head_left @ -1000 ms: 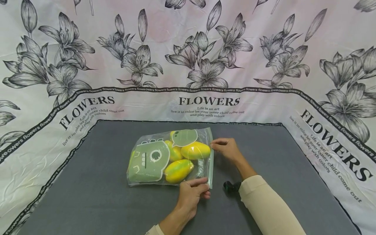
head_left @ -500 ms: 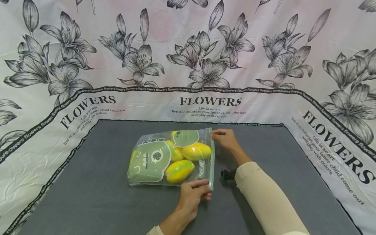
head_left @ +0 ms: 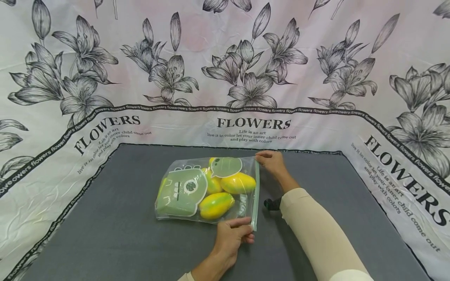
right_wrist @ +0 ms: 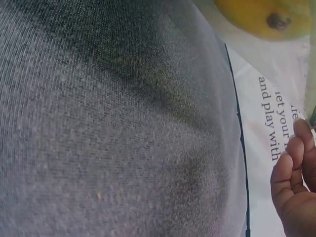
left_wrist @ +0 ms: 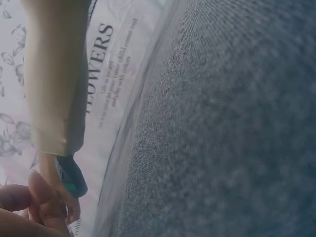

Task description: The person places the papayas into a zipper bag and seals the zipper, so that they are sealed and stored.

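Observation:
A clear zip bag with green cartoon print lies on the grey table, its pale green zip strip on the right. Several yellow fruits fill it, one tinged green; they look like mangoes or papayas. My left hand pinches the near end of the strip between thumb and fingers. At the far end, my right hand pinches the strip's corner. In the right wrist view, a fruit with a dark stem spot shows through the plastic near the curled right fingers.
A grey cloth-covered table extends around the bag. Behind it and along both sides rises a white flower-printed curtain. A black wrist device sits at my right cuff.
My right hand has slid along the zip strip from below its far corner up to that corner. The left hand keeps its pinch; the bag has shifted slightly right in view.

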Demonstrator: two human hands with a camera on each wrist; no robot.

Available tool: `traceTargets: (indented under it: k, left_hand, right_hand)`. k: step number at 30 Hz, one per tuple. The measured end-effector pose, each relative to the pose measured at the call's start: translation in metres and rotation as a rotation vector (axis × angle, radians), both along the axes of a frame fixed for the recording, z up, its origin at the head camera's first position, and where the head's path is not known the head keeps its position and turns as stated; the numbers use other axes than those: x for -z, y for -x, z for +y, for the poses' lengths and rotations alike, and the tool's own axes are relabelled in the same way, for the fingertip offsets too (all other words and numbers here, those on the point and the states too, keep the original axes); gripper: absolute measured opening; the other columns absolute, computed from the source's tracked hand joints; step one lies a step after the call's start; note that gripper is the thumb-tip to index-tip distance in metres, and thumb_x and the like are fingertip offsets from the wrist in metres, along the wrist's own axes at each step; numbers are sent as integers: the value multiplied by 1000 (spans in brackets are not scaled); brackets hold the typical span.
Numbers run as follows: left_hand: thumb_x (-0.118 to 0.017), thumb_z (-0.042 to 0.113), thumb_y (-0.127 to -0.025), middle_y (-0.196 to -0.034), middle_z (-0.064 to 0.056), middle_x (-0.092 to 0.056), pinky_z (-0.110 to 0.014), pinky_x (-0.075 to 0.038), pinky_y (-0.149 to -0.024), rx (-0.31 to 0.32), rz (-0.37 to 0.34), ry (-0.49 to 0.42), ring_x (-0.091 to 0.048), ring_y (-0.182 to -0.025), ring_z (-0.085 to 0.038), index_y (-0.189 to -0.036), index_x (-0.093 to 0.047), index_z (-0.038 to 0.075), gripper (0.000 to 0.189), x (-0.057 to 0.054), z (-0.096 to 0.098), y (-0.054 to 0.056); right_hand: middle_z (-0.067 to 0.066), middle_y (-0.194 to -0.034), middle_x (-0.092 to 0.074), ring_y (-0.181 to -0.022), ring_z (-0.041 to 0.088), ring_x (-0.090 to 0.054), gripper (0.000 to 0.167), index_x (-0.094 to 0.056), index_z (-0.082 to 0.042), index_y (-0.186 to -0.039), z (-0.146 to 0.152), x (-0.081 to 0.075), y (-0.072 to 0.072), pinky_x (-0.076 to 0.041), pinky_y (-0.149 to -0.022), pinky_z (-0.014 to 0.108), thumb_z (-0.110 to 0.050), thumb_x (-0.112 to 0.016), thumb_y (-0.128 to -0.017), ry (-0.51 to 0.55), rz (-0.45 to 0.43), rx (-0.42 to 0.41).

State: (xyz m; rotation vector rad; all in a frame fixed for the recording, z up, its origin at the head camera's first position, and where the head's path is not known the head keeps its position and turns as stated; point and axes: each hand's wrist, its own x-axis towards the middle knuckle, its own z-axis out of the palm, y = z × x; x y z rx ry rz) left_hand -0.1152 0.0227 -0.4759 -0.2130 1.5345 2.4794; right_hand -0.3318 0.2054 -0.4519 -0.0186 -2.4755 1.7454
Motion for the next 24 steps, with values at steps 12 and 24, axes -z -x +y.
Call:
traceTargets:
  k: [12, 24]
  left_hand:
    - [-69, -11, -79, -85, -20, -67, -30, -58, -61, 71, 17, -58, -66, -67, -20, -118, -63, -10, 40, 7, 2, -3]
    - [-65, 6, -87, -94, -26, -68, -28, -55, -50, 243, 181, 94, -67, -60, -22, -142, -47, 2, 58, -29, -29, 3]
  right_hand:
    - [18, -110, -67, -95, 30, -64, 30, -68, 2, -116, -3, -1, 3, -54, -84, 42, -15, -67, -91, 0, -9, -4]
    - [16, -123, -61, -110, 34, -56, 35, -65, -8, -123, 18, -16, -17, -49, -88, 49, -30, -59, -97, -241, -58, -19]
